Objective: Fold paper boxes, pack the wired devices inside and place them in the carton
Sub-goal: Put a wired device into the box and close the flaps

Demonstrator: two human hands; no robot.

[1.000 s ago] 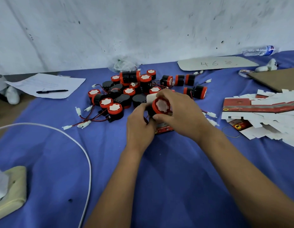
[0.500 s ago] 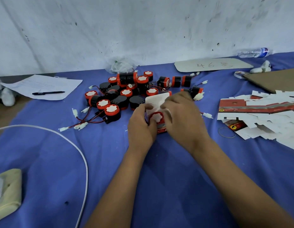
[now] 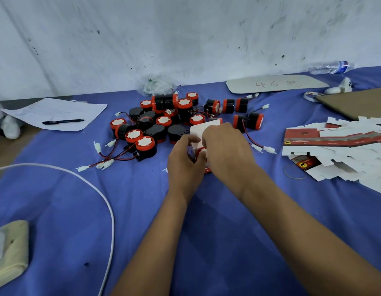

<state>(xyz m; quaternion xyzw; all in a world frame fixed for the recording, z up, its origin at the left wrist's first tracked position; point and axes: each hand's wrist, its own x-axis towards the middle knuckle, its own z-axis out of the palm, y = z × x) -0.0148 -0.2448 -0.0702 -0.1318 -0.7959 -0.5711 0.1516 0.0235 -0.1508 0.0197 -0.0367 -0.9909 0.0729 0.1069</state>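
Between the two hands, low over the blue-covered surface (image 3: 185,242), sits a small paper box (image 3: 203,127) with its white flap raised on the far side. One wired device (image 3: 200,150) shows as a sliver of red inside it, mostly hidden by fingers. Curled round the box's near-left edge, the left hand (image 3: 183,162) grips it, thumb up against the white flap. Laid over the box from the other side, the right hand (image 3: 226,149) has its fingers bent down onto the flap and the device; it holds the box too, though how the fingertips lie underneath cannot be seen.

Just beyond both hands is the heap of wired devices (image 3: 164,121), black drums with red caps and white discs, their red-and-black leads ending in white plugs that trail out toward the left hand's side. Right of the right hand, well apart, lies a stack of flat unfolded boxes (image 3: 339,144), red print and white tabs, with a rubber band (image 3: 294,171) on the cloth just before it. Beyond that stack is a brown carton flap (image 3: 356,103).

Far left of the left hand a sheet of paper (image 3: 57,113) carries a black pen (image 3: 62,121). Nearer the person on that side, a white cable (image 3: 95,189) curves across the cloth.
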